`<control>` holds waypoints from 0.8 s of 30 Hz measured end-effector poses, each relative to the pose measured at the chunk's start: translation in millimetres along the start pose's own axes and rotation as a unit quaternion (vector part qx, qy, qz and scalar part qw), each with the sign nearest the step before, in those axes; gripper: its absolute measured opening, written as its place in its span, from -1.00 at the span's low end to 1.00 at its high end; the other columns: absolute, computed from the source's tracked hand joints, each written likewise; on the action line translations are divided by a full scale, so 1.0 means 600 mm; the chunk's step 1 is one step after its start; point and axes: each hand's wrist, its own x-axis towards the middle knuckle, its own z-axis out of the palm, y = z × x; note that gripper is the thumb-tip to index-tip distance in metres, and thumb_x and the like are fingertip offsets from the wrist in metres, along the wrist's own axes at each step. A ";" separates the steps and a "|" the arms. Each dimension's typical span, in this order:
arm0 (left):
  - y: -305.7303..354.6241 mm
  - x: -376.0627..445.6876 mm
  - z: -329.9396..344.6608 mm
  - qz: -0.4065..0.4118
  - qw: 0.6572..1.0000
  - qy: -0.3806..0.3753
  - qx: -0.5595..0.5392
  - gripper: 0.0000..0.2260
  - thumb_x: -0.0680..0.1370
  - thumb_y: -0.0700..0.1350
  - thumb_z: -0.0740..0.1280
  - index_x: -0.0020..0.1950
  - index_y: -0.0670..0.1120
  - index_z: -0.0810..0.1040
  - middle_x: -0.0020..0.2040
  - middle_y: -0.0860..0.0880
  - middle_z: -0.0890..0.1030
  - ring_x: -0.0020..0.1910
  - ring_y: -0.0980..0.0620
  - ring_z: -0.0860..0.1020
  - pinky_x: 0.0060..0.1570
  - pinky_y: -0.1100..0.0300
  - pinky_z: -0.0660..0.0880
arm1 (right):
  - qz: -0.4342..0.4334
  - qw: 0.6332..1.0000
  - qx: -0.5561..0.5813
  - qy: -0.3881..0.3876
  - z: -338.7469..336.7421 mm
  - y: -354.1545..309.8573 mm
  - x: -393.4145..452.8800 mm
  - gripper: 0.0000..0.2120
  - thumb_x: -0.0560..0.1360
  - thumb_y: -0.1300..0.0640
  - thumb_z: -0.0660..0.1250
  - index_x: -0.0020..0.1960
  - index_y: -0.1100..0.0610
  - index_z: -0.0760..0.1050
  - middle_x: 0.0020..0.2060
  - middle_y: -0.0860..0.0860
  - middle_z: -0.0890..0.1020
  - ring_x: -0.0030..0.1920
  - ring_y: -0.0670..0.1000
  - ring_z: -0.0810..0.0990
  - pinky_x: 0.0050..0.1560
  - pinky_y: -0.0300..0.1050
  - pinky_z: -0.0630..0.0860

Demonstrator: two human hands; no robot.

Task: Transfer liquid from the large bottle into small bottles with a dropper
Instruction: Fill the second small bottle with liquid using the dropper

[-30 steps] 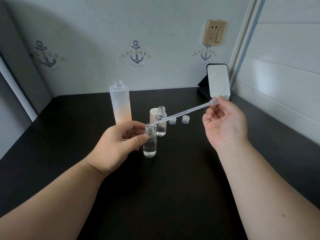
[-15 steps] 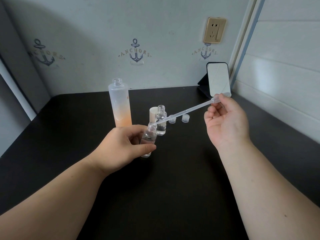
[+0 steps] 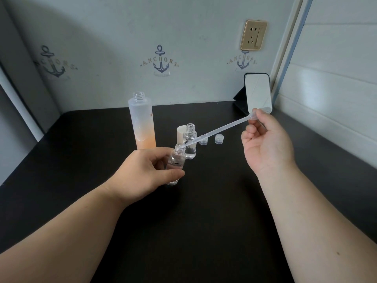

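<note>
While the left hand (image 3: pixel 140 172) grips the tilted small bottle (image 3: pixel 175 162) above the surface (image 3: pixel 204 221), the right hand (image 3: pixel 265 146) pinches the dropper (image 3: pixel 216 131) bulb. With the tip at the bottle mouth, a slow squeeze and steady bottle should avoid spills.

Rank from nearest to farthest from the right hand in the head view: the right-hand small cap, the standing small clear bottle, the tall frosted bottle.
From the right hand:
1. Right-hand small cap, just left of it.
2. Standing small clear bottle, centre.
3. Tall frosted bottle, far left.
</note>
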 end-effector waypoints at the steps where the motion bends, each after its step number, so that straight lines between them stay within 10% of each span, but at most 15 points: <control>1: 0.001 0.000 0.001 -0.001 1.000 0.001 -0.001 -0.74 0.38 0.11 0.53 0.05 0.27 0.66 -0.10 0.02 0.71 -0.07 -0.03 0.66 0.07 -0.01 0.60 | -0.001 1.000 -0.001 -0.002 0.000 0.000 0.001 -0.93 0.50 0.25 0.44 -0.17 0.20 0.64 -0.32 0.01 0.62 -0.43 -0.08 0.46 -0.40 -0.27 0.40; 24: 0.003 0.003 0.001 -0.002 1.000 -0.003 -0.004 -0.72 0.36 0.13 0.51 0.05 0.30 0.67 -0.09 0.05 0.72 -0.06 -0.03 0.67 0.11 -0.07 0.59 | -0.033 0.999 -0.037 -0.010 -0.003 -0.002 0.001 -0.90 0.53 0.32 0.42 -0.14 0.22 0.67 -0.28 0.04 0.64 -0.42 -0.11 0.45 -0.36 -0.33 0.39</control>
